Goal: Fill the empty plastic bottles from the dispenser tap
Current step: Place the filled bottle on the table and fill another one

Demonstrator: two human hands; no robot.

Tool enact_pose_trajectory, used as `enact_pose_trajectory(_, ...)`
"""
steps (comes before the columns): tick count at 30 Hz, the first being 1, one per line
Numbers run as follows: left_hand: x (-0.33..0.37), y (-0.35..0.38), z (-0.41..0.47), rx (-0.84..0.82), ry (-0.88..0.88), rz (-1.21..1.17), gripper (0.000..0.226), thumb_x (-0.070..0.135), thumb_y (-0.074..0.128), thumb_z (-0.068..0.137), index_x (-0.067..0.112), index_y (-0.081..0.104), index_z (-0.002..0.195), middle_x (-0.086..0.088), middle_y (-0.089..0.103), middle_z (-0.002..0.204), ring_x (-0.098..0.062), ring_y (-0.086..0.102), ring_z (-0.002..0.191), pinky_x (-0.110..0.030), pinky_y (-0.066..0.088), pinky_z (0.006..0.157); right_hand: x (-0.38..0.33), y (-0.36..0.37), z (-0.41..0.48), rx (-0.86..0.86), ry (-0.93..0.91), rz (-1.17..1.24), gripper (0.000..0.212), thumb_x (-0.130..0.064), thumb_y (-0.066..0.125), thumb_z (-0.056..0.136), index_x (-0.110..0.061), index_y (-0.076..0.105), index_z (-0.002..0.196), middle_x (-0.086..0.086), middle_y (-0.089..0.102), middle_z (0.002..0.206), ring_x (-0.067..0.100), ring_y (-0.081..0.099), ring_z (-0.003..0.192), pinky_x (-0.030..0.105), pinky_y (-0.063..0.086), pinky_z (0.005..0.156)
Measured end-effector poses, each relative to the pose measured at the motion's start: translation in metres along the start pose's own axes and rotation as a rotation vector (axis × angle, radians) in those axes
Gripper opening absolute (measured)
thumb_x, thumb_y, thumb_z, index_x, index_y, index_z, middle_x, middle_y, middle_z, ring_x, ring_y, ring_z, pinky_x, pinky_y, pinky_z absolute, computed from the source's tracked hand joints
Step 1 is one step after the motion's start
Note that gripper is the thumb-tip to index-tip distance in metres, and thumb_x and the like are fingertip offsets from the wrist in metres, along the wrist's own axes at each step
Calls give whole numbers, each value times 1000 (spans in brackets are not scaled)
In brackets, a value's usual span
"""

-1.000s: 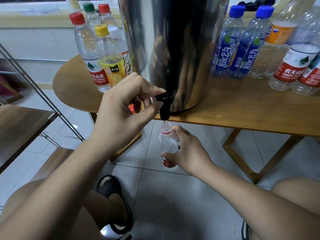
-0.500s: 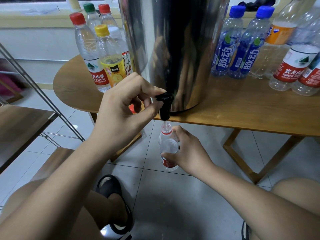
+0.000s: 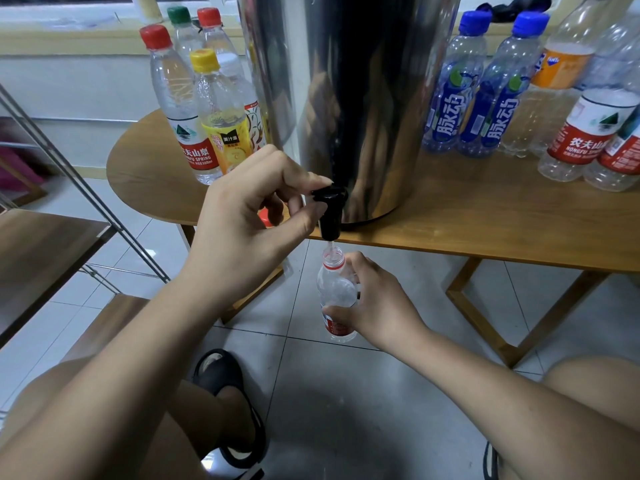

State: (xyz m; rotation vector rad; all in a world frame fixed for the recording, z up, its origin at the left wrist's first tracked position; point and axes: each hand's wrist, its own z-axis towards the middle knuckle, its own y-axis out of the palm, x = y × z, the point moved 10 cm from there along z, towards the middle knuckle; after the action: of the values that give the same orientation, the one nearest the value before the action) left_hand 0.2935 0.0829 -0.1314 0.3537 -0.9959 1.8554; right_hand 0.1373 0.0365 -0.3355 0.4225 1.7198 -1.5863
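My left hand [image 3: 249, 220] pinches the black tap [image 3: 329, 211] at the near foot of the steel dispenser [image 3: 363, 98]. My right hand [image 3: 377, 303] grips the uncapped red-labelled bottle [image 3: 336, 292] upright, its mouth just under the spout, below the near edge of the wooden table [image 3: 485, 220].

One head cam, wide-angle, facing fwd/down, close above dispenser tap [image 3: 329, 211] & table [image 3: 485, 220].

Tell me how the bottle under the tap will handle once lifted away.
The bottle looks thin, clear plastic, so it will probably dent under a firm squeeze from the right hand. Its mouth is open below the tap, so tilting would likely spill. Tall and narrow, it may tip if set down.
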Motion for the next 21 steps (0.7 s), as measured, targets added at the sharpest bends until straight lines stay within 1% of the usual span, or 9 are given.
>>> enact_pose_trajectory(6,-1,0,1,-1,-3,-2,31,-3,80,94,24,69,104,-9,60,84,-31,58,78,-51,48,67,0,1,2,-5,-1,3,66,-48,89,75,-43,45,125,-13,62,130,15,62,115,43,57,98)
enact_pose_trajectory(9,-1,0,0,-2,-4,-8,32,-3,80,94,25,69,104,-9,60,84,-29,58,78,-52,48,68,1,1,2,-5,4,-4,68,-49,89,75,-42,45,126,-13,62,132,15,62,115,43,58,97)
enact_pose_trajectory(15,0,0,0,-6,2,0,30,-3,80,95,23,69,105,-10,60,85,-32,59,79,-52,49,67,0,1,2,-9,1,-13,65,-48,89,76,-42,43,122,-12,62,130,16,62,113,40,57,95)
enact_pose_trajectory(21,1,0,0,-7,9,3,29,-3,80,95,22,70,105,-9,60,85,-32,59,79,-51,49,67,1,0,2,-12,9,-16,65,-48,88,76,-44,42,121,-14,61,130,16,62,113,41,57,95)
